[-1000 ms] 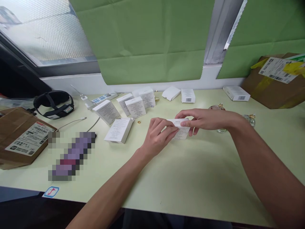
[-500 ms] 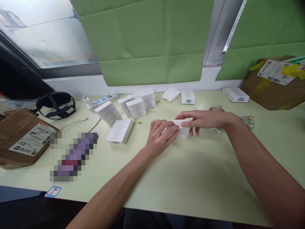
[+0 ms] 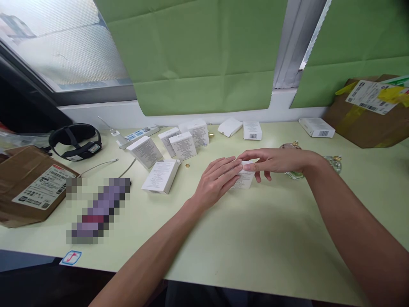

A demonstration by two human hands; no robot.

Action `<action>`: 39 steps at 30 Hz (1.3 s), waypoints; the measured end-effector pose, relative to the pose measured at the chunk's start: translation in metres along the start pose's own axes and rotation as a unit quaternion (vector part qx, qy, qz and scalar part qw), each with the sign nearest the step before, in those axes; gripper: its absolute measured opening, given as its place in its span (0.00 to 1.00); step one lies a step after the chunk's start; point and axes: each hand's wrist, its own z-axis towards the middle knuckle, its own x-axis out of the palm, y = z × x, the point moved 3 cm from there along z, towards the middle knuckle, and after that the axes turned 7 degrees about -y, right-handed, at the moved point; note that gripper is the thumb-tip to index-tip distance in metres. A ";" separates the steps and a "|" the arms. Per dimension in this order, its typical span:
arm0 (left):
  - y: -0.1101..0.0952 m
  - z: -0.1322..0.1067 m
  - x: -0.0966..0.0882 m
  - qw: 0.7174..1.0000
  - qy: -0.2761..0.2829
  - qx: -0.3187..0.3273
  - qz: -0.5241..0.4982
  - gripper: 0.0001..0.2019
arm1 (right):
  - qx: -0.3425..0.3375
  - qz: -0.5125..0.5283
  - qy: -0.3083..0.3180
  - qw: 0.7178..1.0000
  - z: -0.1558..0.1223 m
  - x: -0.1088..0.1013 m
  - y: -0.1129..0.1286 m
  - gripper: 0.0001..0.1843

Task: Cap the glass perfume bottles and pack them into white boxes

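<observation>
A small white printed box (image 3: 243, 181) stands between my two hands near the middle of the table. My left hand (image 3: 219, 179) is laid against its left side and top, the fingers straight and together, the thumb hidden. My right hand (image 3: 266, 161) grips the upper right part, thumb on the near face and fingers behind. The hands cover the box's top edge in part, so I cannot tell whether its flap is tucked in. Just right of my right wrist are glass bottles with gold tops, one of them a green glass bottle (image 3: 335, 164), partly hidden by the wrist.
Several similar boxes stand to the left, with a white box (image 3: 160, 175) lying in front. A small gold ring-like piece (image 3: 187, 166) lies nearby. Further left are a black headset (image 3: 75, 141), a power strip (image 3: 142, 133) and a cardboard parcel (image 3: 32, 187). Another parcel (image 3: 367, 117) sits at right.
My left fingers have straightened from a curled hold and now lie along the box's top left. My right hand has hardly moved.
</observation>
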 end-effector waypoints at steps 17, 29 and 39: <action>-0.001 -0.001 0.001 0.999 0.022 -0.020 0.024 0.25 | 0.018 0.007 -0.025 1.000 -0.001 -0.005 -0.007 0.26; 0.001 -0.001 0.003 0.999 0.021 -0.033 0.011 0.20 | 0.039 0.021 -0.009 0.999 0.004 -0.001 -0.008 0.31; -0.006 0.021 -0.016 0.980 0.148 -0.130 0.014 0.22 | 0.015 -0.060 -0.285 0.956 -0.067 -0.050 0.008 0.29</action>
